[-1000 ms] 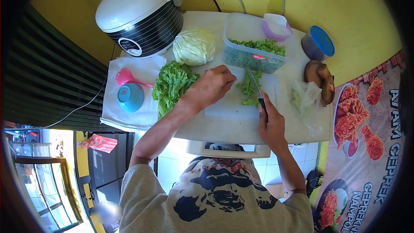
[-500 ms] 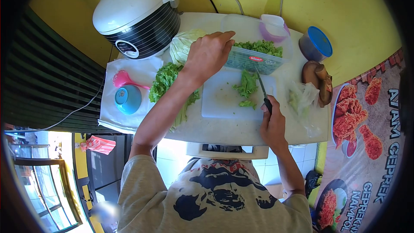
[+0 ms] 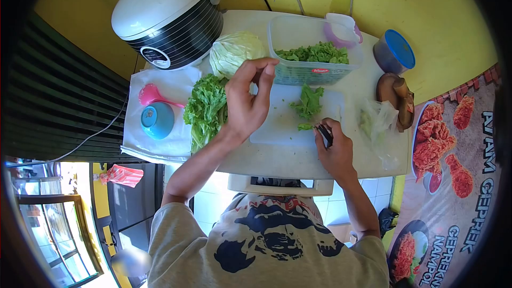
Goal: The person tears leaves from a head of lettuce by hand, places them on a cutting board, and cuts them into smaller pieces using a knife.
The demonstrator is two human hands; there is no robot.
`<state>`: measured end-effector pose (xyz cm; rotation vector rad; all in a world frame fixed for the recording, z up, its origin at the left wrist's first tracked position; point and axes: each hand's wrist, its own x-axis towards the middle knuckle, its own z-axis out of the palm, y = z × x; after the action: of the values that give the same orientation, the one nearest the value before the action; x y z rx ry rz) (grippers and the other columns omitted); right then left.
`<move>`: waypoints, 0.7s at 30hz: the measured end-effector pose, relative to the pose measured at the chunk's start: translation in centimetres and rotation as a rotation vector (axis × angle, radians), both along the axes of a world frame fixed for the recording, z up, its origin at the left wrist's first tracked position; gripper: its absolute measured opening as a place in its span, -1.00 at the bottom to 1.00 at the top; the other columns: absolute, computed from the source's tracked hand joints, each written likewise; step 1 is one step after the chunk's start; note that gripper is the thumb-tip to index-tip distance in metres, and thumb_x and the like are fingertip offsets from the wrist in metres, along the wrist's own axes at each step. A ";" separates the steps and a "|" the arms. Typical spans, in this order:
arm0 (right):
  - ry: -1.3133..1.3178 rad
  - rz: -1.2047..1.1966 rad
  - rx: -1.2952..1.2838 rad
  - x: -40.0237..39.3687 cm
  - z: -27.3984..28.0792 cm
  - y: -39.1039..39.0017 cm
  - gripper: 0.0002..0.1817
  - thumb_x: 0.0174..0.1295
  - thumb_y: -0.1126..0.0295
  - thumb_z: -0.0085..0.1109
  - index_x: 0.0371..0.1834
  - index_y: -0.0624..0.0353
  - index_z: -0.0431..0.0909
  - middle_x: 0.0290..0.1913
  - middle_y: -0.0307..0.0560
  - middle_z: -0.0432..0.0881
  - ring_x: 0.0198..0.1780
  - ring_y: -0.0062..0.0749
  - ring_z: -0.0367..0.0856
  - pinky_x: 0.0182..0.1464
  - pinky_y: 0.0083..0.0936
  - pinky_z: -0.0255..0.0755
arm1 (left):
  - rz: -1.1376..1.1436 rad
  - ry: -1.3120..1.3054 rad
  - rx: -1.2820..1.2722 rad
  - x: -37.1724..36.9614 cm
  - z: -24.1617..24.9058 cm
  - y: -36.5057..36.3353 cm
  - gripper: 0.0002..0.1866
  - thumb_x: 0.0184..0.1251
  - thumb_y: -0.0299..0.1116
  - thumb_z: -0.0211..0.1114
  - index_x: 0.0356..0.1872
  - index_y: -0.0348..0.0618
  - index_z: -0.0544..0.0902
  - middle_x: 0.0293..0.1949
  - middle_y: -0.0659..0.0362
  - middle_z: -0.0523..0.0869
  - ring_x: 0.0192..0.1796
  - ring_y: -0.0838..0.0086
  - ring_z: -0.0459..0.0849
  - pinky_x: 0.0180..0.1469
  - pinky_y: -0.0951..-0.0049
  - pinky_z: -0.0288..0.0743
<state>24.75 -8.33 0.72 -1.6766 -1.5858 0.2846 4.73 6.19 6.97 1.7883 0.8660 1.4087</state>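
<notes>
— Hovering over the near-left part of the white plastic cutting board [image 3: 277,122], the person's left hand [image 3: 246,101] is loosely open, fingers curled and apart, with nothing in it that can be made out. Why there?

— It sits between the bunch of frilly green lettuce leaves [image 3: 205,109] at the board's left edge and the small heap of cut lettuce pieces [image 3: 308,104] in the middle of the board, so either is within reach. That reads as a likely reason, not a certainty.

— And the right hand [image 3: 335,146]?

— Its grip is closed around the black handle of a kitchen knife [image 3: 324,133], at the board's near-right corner. The blade is mostly hidden from this angle, so its direction cannot be told.

— What stands along the far edge of the worktop [image 3: 277,162]?

— A clear rectangular plastic tub of chopped greens [image 3: 314,56] touches the board's far edge, probably so cut leaves travel a short way. A pale round cabbage head [image 3: 234,53] lies just beside it to the left, and a white and black rice cooker [image 3: 168,16] fills the far-left corner.

— Anything on the left edge?

— A blue bowl [image 3: 158,120] and a pink plastic scoop [image 3: 152,96] rest on a white cloth, well apart from the cutting.
</notes>
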 end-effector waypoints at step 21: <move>0.221 0.132 0.012 -3.3 1.9 3.4 -0.61 0.35 0.45 0.45 0.17 0.20 0.52 -0.23 -0.08 0.81 -0.59 -0.51 0.51 -0.47 -0.49 0.40 | -0.250 0.435 -0.189 -2.9 -3.4 -4.3 -0.73 0.38 -0.44 0.50 0.06 -0.17 0.73 -0.32 0.13 0.80 -0.25 0.33 0.77 -0.16 0.32 0.61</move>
<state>21.48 -4.91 2.65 -1.4787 -1.5298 0.5092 1.86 1.91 3.55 2.0046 0.9177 0.7645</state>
